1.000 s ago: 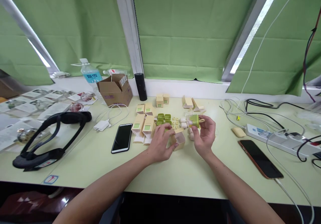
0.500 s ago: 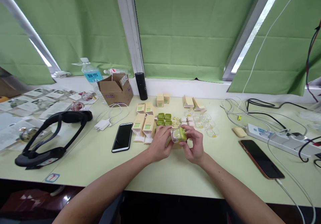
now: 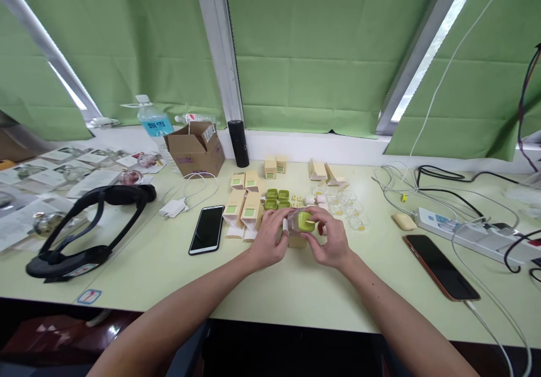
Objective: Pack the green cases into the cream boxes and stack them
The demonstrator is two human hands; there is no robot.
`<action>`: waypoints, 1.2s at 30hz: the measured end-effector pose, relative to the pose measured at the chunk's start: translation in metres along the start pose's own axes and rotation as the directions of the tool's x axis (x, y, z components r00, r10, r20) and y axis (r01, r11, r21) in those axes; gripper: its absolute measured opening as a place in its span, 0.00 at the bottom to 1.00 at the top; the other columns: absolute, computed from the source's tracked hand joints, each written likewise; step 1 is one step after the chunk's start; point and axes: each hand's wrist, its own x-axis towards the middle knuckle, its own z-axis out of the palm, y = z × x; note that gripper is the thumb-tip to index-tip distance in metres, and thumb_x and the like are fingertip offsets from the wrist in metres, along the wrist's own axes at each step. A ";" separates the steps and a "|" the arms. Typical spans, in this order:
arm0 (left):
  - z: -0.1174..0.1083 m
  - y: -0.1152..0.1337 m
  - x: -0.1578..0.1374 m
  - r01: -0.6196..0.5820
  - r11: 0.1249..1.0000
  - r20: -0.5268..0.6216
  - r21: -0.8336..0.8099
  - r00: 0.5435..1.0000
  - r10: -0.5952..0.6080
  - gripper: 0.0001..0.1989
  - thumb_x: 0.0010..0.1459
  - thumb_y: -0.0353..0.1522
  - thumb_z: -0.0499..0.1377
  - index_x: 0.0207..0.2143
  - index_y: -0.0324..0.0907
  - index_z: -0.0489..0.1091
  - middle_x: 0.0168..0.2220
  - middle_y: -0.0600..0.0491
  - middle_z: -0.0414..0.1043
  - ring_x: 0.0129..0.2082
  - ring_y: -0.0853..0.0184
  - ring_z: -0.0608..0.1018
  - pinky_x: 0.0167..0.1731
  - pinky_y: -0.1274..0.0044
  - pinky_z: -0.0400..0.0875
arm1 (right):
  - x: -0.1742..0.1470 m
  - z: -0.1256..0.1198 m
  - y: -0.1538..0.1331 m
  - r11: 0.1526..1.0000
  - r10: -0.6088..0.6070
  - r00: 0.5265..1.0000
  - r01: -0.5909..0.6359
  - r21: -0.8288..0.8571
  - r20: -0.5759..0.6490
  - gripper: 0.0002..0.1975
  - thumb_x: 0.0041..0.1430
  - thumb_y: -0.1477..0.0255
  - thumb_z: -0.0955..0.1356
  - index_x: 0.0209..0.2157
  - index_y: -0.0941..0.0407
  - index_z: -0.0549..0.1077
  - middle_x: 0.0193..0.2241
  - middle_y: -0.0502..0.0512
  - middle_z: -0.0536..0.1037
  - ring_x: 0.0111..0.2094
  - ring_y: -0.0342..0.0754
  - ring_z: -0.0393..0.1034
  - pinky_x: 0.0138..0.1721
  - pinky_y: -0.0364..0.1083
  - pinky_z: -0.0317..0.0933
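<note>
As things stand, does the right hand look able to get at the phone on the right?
Probably yes: nothing visible stands between the right hand and that phone, though the hand would first need to release the container.

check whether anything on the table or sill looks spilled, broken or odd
I see nothing spilled or broken. Two untidy spots: a clear bottle lies on its side behind the cardboard box, and loose cables loop messily near the power strip at right.

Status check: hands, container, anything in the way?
Right hand gripping green-lidded container; left hand at its clear end. Beige box beneath, mostly hidden. Clear plastic parts beyond right hand, not blocking.
</note>
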 end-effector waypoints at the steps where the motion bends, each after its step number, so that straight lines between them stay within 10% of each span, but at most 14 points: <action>1: 0.000 0.001 0.000 0.003 1.000 -0.002 -0.004 1.000 -0.003 0.31 0.57 0.21 0.50 0.63 0.45 0.58 0.57 0.45 0.72 0.55 0.57 0.74 0.56 0.61 0.66 | 0.001 -0.001 0.000 0.999 -0.020 0.999 0.021 -0.033 0.026 0.20 0.60 0.75 0.71 0.52 0.51 0.65 0.48 0.64 0.79 0.46 0.57 0.78 0.25 0.47 0.68; 17: 0.001 0.005 0.001 0.028 0.999 0.020 -0.022 0.999 -0.028 0.34 0.57 0.22 0.52 0.66 0.46 0.56 0.59 0.44 0.70 0.57 0.55 0.72 0.58 0.59 0.65 | 0.004 0.001 -0.001 0.992 0.094 0.979 -0.078 -0.094 0.181 0.07 0.67 0.77 0.63 0.39 0.51 0.69 0.37 0.55 0.81 0.33 0.51 0.70 0.33 0.50 0.64; 36: -0.001 0.000 -0.001 0.047 0.997 0.054 -0.054 0.998 -0.044 0.33 0.60 0.23 0.51 0.68 0.46 0.56 0.62 0.44 0.69 0.59 0.55 0.71 0.59 0.58 0.64 | -0.001 0.010 0.000 0.938 0.347 0.926 -0.339 -0.076 0.146 0.07 0.63 0.73 0.69 0.31 0.51 0.79 0.41 0.58 0.69 0.47 0.58 0.64 0.48 0.62 0.67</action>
